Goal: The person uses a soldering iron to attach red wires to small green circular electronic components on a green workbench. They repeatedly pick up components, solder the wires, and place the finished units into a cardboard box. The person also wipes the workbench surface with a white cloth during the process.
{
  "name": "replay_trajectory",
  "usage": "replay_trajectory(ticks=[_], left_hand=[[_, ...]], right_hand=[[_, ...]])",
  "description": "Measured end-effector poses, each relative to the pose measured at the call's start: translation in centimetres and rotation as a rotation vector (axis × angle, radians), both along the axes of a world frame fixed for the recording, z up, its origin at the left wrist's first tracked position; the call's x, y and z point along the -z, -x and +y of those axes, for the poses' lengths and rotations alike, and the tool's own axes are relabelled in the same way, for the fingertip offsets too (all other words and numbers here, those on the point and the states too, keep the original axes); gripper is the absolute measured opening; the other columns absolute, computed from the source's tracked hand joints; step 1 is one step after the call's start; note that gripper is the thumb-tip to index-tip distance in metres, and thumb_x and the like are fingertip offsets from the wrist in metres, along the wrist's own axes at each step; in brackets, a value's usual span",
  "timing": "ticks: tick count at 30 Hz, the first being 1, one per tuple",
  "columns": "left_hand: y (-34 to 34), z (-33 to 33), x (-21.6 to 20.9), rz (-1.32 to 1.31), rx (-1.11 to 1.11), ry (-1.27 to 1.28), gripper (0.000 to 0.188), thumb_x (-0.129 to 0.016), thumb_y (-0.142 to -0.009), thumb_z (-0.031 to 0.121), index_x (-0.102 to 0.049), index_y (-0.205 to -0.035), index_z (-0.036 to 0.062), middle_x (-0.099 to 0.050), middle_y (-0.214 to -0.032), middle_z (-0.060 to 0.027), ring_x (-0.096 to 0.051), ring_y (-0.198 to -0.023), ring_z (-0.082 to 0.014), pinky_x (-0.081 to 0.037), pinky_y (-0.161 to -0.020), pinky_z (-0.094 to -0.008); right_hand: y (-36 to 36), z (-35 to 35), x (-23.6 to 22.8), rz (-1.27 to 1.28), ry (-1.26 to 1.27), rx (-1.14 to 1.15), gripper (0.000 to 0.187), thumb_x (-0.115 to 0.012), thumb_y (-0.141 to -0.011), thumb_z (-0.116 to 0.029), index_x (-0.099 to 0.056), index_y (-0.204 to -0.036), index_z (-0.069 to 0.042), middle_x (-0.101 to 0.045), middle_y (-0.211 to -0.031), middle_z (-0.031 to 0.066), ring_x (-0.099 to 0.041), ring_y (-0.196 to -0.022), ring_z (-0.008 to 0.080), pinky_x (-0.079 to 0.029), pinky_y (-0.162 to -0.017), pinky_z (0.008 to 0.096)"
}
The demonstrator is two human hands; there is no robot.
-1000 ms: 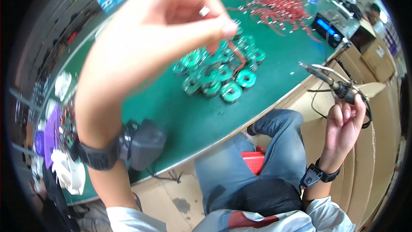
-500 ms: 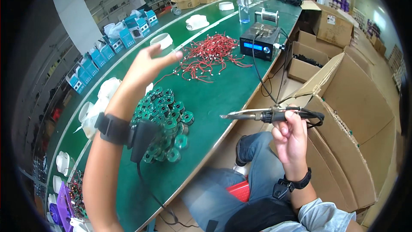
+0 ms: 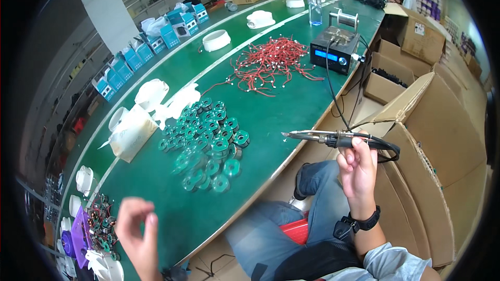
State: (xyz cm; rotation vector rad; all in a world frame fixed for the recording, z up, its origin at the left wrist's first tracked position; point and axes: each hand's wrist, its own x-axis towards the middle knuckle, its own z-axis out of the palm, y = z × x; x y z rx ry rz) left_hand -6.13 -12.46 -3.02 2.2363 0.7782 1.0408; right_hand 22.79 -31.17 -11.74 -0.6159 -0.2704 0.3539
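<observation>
My right hand (image 3: 357, 169) is closed around the dark handle of a soldering iron (image 3: 338, 139), whose tip points left over the bench's near edge. Its black cable loops behind the hand. Low at the left, slightly blurred, my left hand (image 3: 138, 234) has bent fingers with the thumb apart, and nothing shows in it. Close to that hand lies a cluster of small wired coil parts (image 3: 101, 224). Several green-topped ring-shaped coils (image 3: 219, 143) are heaped mid-bench. Beyond them spreads a pile of short red wires (image 3: 268, 62) with pale ends.
A black soldering station (image 3: 333, 49) with a solder spool (image 3: 344, 19) stands at the back right, beside a clear bottle (image 3: 314, 5). White housings (image 3: 216, 40) and blue boxes (image 3: 138, 57) line the far side. Open cardboard boxes (image 3: 432, 125) crowd the right. Other people are farther back.
My left hand has swung from near the red wires back toward me, down to the lower left. The right hand still holds the soldering iron. The whole view has shifted slightly.
</observation>
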Motion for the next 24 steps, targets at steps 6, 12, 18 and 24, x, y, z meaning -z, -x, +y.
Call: replay_trajectory(ticks=[6, 12, 18, 24], left_hand=[[4.9, -6.0, 8.1, 0.015, -0.350, -0.074, 0.015, -0.063, -0.077, -0.001, -0.062, -0.091, 0.0015, -0.056, -0.100, -0.0140, -0.056, -0.086, -0.0263, -0.048, -0.075, -0.0327], [4.5, -7.1, 13.6, 0.123, -0.644, -0.419, 0.023, -0.057, -0.072, 0.012, -0.061, -0.092, 0.0028, -0.058, -0.102, -0.0115, -0.046, -0.096, -0.0310, -0.036, -0.083, -0.0410], [4.1, -5.5, 16.1, 0.089, -0.729, -0.772, 0.025, -0.052, -0.082, 0.025, -0.062, -0.095, 0.0055, -0.061, -0.102, -0.0072, -0.047, -0.093, -0.0265, -0.034, -0.084, -0.0388], [0.6, -10.7, 16.2, -0.417, -0.483, -0.315, 0.014, -0.055, -0.076, 0.017, -0.059, -0.082, 0.0049, -0.051, -0.086, -0.0090, -0.049, -0.085, -0.0261, -0.041, -0.072, -0.0366]], right_hand=[[0.7, 1.1, 0.4, -0.127, 0.061, -0.062, 0.010, -0.050, -0.087, -0.003, -0.044, -0.095, -0.005, -0.044, -0.074, 0.0014, -0.043, -0.063, 0.0069, -0.033, -0.048, 0.0200], [0.3, 2.2, 1.1, -0.190, 0.089, -0.134, 0.026, -0.053, -0.081, 0.003, -0.046, -0.105, -0.004, -0.047, -0.080, 0.0035, -0.045, -0.069, 0.0094, -0.038, -0.058, 0.0246], [0.1, 3.2, 1.7, -0.212, 0.023, -0.313, 0.058, -0.059, -0.072, -0.006, -0.039, -0.126, 0.004, -0.052, -0.103, 0.0129, -0.050, -0.095, 0.0171, -0.042, -0.078, 0.0269], [0.9, 4.1, 3.2, -0.221, -0.063, -0.364, 0.065, -0.055, -0.083, -0.034, -0.034, -0.130, 0.005, -0.052, -0.106, 0.0150, -0.050, -0.091, 0.0172, -0.041, -0.082, 0.0269]])
